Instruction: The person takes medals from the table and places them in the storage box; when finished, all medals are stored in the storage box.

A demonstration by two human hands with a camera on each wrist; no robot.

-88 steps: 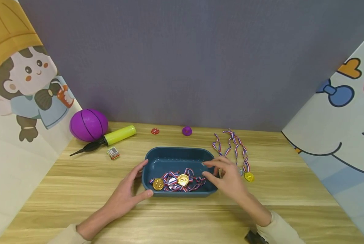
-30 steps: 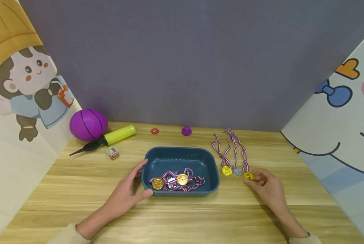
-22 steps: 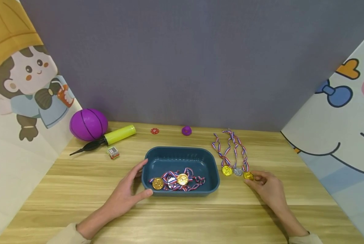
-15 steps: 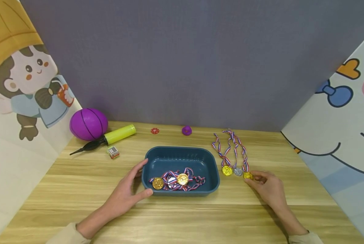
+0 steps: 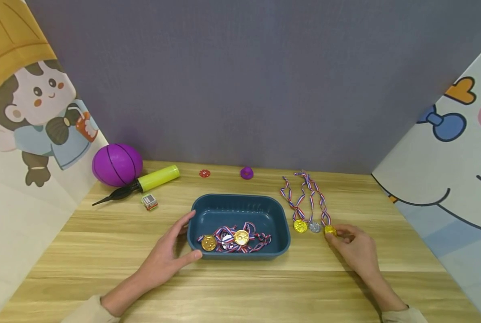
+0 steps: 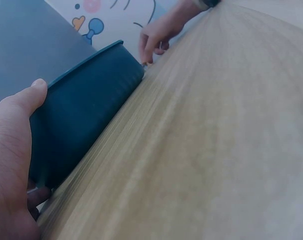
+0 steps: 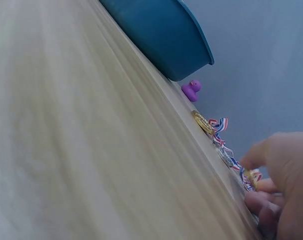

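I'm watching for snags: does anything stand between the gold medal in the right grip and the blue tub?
Yes: a silver medal and another gold medal lie on the table between the pinched medal in the right grip and the tub.

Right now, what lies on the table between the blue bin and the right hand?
In the head view, a gold medal and a silver medal lie between the blue bin and the right hand, which pinches a second gold medal.
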